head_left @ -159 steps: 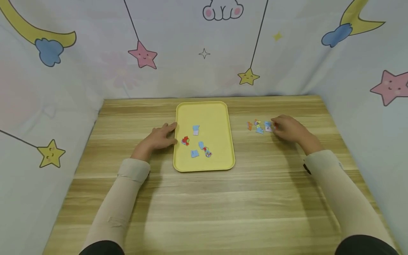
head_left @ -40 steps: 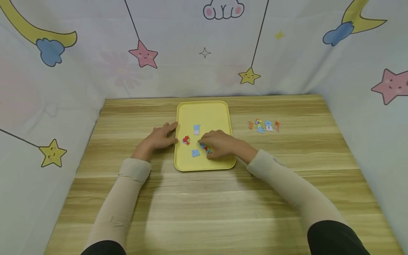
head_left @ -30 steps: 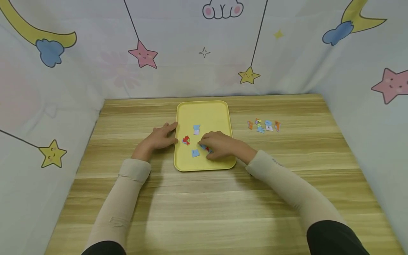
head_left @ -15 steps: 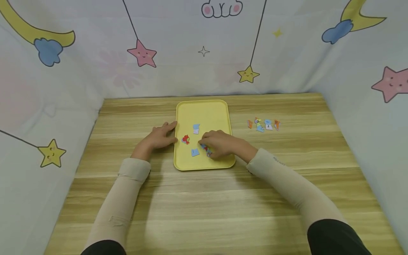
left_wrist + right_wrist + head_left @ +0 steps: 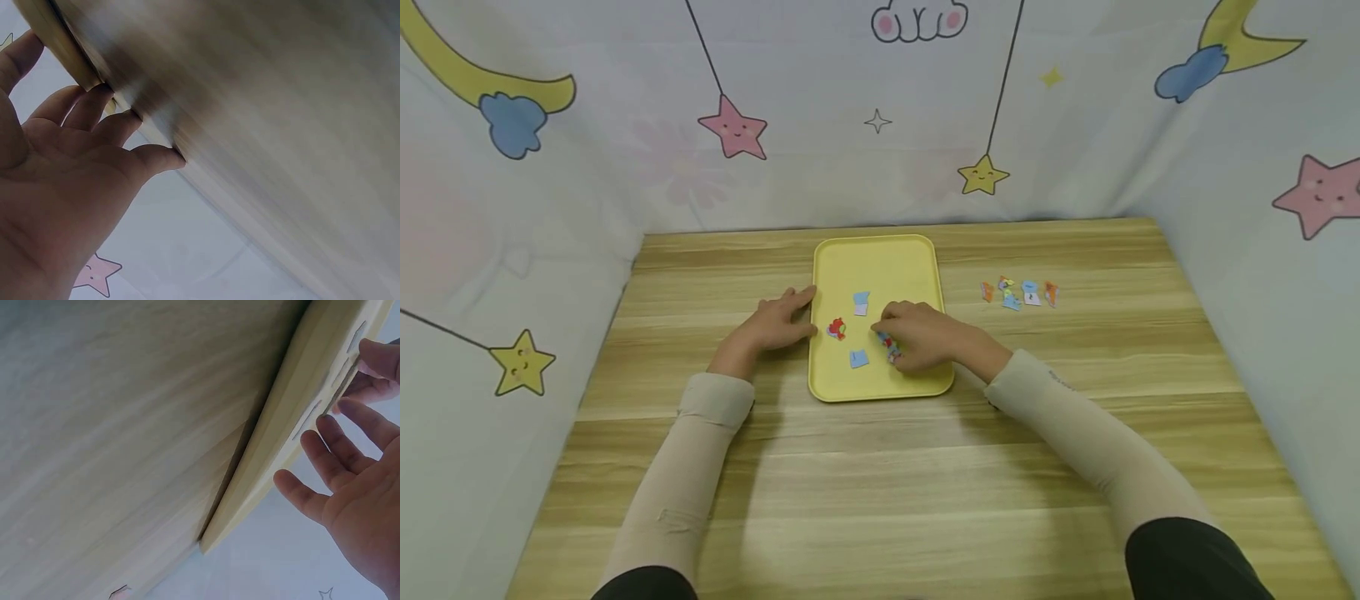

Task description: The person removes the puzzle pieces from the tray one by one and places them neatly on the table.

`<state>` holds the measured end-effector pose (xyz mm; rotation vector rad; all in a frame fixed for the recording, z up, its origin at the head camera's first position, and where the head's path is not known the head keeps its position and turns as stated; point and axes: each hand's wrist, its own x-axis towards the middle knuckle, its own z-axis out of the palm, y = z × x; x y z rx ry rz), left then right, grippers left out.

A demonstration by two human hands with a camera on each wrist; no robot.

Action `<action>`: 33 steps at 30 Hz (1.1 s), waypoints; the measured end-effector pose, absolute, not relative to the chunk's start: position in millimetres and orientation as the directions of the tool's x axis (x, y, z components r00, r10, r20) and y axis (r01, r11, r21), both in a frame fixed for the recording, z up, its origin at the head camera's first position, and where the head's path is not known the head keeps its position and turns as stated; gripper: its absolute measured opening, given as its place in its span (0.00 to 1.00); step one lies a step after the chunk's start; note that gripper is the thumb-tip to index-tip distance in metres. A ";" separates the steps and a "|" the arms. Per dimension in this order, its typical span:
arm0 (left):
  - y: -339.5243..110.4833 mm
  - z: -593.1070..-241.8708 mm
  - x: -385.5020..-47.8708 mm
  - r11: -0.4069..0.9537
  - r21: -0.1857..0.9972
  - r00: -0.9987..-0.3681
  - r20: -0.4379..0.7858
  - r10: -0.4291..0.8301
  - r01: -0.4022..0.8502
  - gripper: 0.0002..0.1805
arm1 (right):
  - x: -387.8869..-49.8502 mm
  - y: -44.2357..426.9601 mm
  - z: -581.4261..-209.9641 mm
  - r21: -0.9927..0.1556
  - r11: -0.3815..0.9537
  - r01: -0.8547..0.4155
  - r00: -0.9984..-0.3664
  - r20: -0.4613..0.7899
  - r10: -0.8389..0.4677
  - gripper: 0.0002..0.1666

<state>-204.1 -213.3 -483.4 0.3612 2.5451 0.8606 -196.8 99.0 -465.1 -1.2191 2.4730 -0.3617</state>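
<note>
In the head view, my right hand (image 5: 921, 336) is over the yellow tray (image 5: 880, 388) and pinches a small blue and red puzzle piece (image 5: 890, 345) between thumb and fingers. The right wrist view has this thin puzzle piece (image 5: 340, 389) edge-on between the fingertips of the right hand (image 5: 362, 506), close to the tray surface. Left of it on the tray lie a blue and white piece (image 5: 861, 303), a red piece (image 5: 837, 328) and a blue piece (image 5: 859, 358). My left hand (image 5: 767, 323) rests at the tray's left edge, fingers spread and touching the rim.
Right of the tray, several loose puzzle pieces lie on the wooden table (image 5: 850, 475), among them an orange piece (image 5: 1052, 294) and a blue and white piece (image 5: 1032, 293). A printed fabric (image 5: 820, 167) encloses the table's back and sides.
My right hand has come from the loose pieces on the right to the tray. In the last half second it shifts slightly right with the piece. The left hand stays put.
</note>
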 end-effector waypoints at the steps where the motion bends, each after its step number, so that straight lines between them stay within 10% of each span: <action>1: -213.2 -483.1 -203.9 0.773 0.626 -0.875 -0.310 0.372 0.107 0.44 | -197.2 100.6 -465.1 -0.389 0.593 -0.705 -0.566 -0.196 -0.801 0.38; 33: -215.2 -485.0 -204.8 0.776 0.623 -0.871 -0.321 0.371 0.102 0.45 | -206.6 137.0 -454.8 -0.472 0.639 -0.607 -0.655 -0.158 -0.739 0.34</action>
